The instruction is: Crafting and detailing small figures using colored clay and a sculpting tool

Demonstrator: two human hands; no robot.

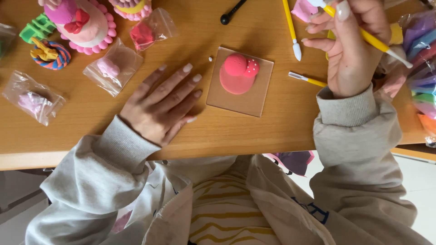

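Note:
My left hand (160,103) lies flat on the wooden table (254,136), fingers spread, holding nothing, just left of a clear square board (254,97). On the board sits a pink clay piece (237,75): a flat disc with a round ball and a smaller dotted ball on top. My right hand (349,45) is raised to the right of the board and grips a yellow modelling tool (381,45) with a white tip.
Plastic bags of pink clay (113,67) (146,32) (32,97) lie left of my hand. A pink clay cake (86,22) and a striped clay ring (49,53) stand at the back left. More yellow tools (291,31) (308,80), a black tool (230,12) and coloured clay packs (422,68) lie around the board.

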